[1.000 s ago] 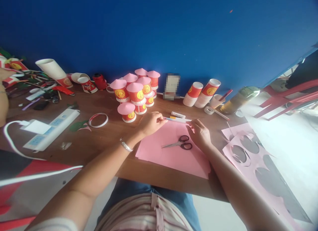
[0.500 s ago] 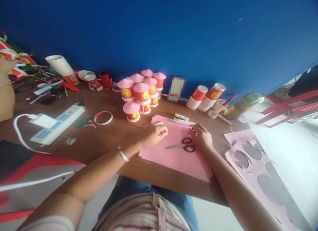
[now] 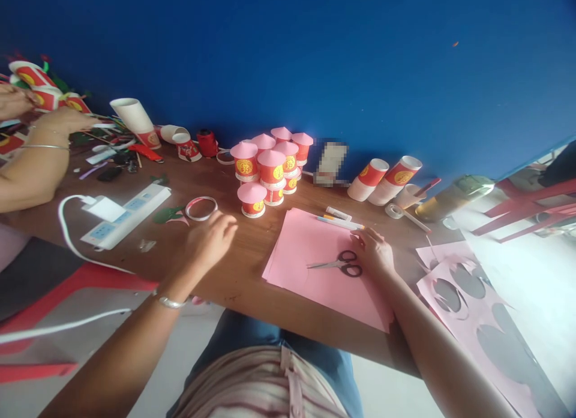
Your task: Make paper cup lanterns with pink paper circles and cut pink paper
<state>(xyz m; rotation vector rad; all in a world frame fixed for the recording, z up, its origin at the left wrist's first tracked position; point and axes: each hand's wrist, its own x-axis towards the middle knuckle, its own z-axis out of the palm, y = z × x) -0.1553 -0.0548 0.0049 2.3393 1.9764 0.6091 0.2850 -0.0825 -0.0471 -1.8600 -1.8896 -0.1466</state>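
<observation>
My left hand is over the brown table, fingers loosely bent, with nothing visible in it. Just beyond its fingertips lies a red and white paper ring. My right hand rests on the right side of a stack of pink paper, fingers partly spread. Scissors with black handles lie on the paper beside that hand. A white marker with an orange band is near its fingertips, and a small white tube lies behind the marker. Red paper-cup lanterns with pink cone tops stand stacked behind.
A power strip with a plugged charger is at left. Another person's hand works among craft pieces there. Upright paper cups, a tape roll and a bottle stand at right. Cut pink scraps lie at the right edge.
My left hand has moved left off the pink paper, toward the paper ring. My right hand stays on the paper. The view has shifted left, showing more of the other person's arms.
</observation>
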